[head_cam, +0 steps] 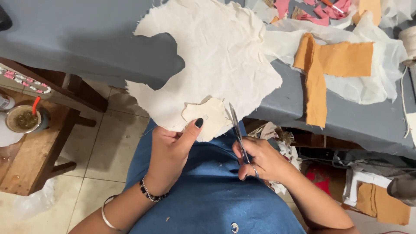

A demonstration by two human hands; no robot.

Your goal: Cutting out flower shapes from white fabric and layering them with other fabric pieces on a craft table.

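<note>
Your left hand [171,149] pinches the lower edge of the cream fabric sheet [212,60], thumb on top, pressing a small cream pattern piece [208,117] against it. Your right hand [260,160] is closed through the handles of the scissors [236,125], blades narrow and pointing up, right beside the pattern piece's right-hand edge.

Progress, as a judgement: the sheet already shows deep scooped cut-outs along its left side and a ragged lower edge, so several shapes look to have been taken out. The cut round the current piece seems only just begun (the blades sit at its edge, and I cannot tell how far the slit runs). Most of that outline looks left to do. Plenty of uncut cloth remains in the upper middle of the sheet.

Surface: the sheet's top lies on a table under a grey cloth [65,34], its lower half hanging off the near edge over your blue lap. Toward the right edge lies an orange fabric piece [329,65] on thin white cloth; pink scraps [320,11] sit at the far edge.

Room: pale tiled floor; a wooden stool [30,156] at left carries a cup with a straw [24,119]. Under the table's right side, heaped offcuts.
</note>
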